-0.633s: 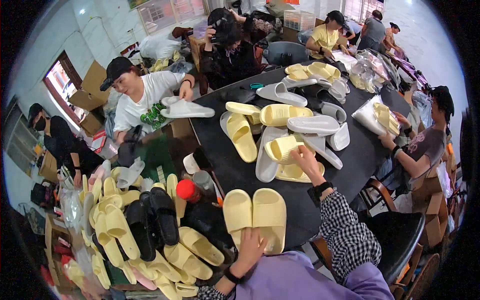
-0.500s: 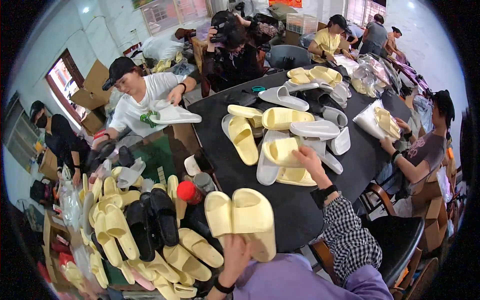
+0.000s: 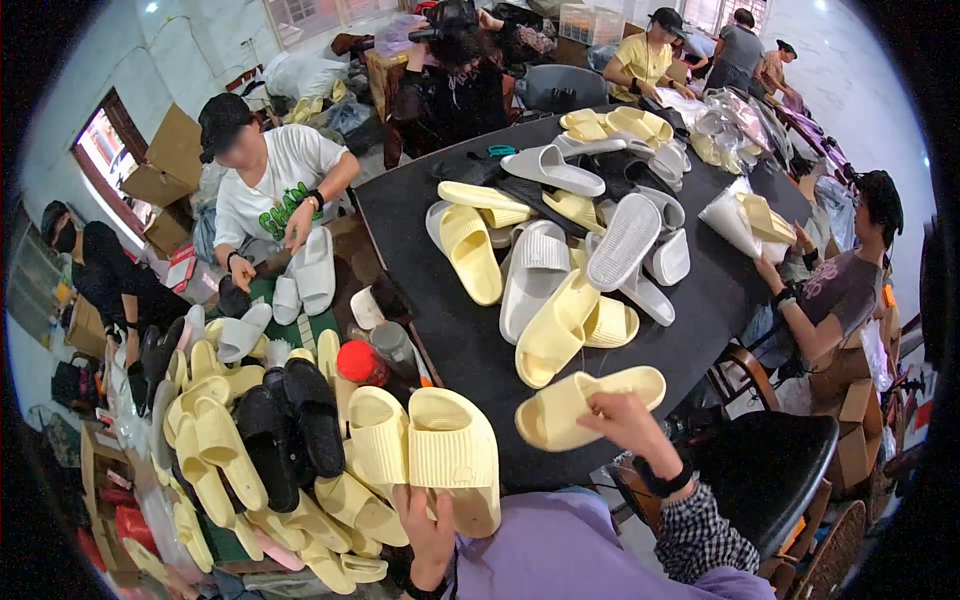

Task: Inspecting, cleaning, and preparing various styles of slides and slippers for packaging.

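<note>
Our left hand [image 3: 428,538] supports two cream slippers side by side, the narrower-looking left slipper [image 3: 378,432] touching the right slipper [image 3: 455,450]; its fingers are slightly spread just below the ribbed straps, and we cannot tell what grips underneath. Our right hand [image 3: 632,432] pinches a single cream slipper [image 3: 550,412] by its near edge, about midway along, with the toe and heel jutting out to either side. Beyond the right hand, a heap of grey and cream slippers [image 3: 535,285] lies on the black table [image 3: 420,262]. Left of the left hand sit more slippers, including a black pair [image 3: 312,420], and just beyond it stands a red-lidded jar [image 3: 362,363]. To handle these well, we would hold the pair level and together, and pinch the single one deeper, since an edge grip may let it twist.
</note>
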Available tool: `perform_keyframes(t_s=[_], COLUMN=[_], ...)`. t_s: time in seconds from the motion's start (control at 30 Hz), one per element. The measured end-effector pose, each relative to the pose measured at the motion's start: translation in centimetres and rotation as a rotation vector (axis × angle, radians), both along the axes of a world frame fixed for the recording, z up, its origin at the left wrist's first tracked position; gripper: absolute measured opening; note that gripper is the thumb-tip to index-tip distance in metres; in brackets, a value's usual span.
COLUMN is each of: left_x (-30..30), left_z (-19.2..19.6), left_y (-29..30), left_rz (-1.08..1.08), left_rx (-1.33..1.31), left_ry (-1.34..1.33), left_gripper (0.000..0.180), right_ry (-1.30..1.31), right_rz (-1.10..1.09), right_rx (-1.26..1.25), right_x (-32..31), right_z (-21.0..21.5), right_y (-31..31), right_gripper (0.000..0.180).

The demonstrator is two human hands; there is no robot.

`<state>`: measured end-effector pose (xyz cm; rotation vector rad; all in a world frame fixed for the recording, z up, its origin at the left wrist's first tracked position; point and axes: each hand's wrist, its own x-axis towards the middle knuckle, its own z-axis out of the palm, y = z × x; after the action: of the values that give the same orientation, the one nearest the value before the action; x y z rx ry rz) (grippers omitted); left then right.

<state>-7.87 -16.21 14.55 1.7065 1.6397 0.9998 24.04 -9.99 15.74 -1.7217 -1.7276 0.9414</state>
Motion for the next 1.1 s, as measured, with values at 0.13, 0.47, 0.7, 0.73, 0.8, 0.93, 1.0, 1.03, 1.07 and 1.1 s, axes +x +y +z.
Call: perform_keyframes(t_s=[0.13,0.47,0.7,0.73,0.8,0.93,1.0,1.03,1.07,1.1], left_x=[0.3,0.6,0.8,0.8,0.8,0.5,0.5,0.2,-0.5,-0.8], left_z=[-0.3,-0.1,0.5,0.4,0.3,-0.1,0.1,-1.0,-3.0,-2.8], left_y=[-0.3,-0.9,-1.7,-1.8,-1.9,-2.4,-2.5,-2.9,-3.4,-3.5], left_rz=[0.050,0.126,0.233,0.242,0.281,0.283,0.277,0.282,0.231,0.189], left_rx=[0.089,0.072,-0.008,-0.001,0.025,0.017,0.025,0.032,0.062,0.085], left_ry=[-0.014,-0.004,-0.081,-0.082,-0.058,-0.059,-0.040,-0.041,0.062,0.167], left_gripper=[0.035,0.027,0.029,0.029,0.032,0.034,0.034,0.034,0.042,0.051], right_ry=[-0.046,-0.176,-0.514,-0.556,-0.604,-0.560,-0.530,-0.533,-0.508,-0.504], right_rz=[0.068,0.124,0.151,0.236,0.414,0.469,0.472,0.491,0.417,0.427], right_rx=[0.006,0.081,0.234,0.232,0.240,0.267,0.270,0.297,0.273,0.278], right_x=[-0.7,3.6,6.2,5.6,4.6,2.4,1.5,1.0,0.8,0.3], right_z=[-1.8,-8.3,-5.1,-5.0,-5.8,-9.7,-11.4,-11.9,-12.4,-11.7], right_y=[-2.8,-0.8,4.6,5.4,7.0,8.2,7.9,7.8,7.3,7.1], right_gripper=[0.023,0.024,0.064,0.067,0.077,0.070,0.053,0.048,0.041,0.041])
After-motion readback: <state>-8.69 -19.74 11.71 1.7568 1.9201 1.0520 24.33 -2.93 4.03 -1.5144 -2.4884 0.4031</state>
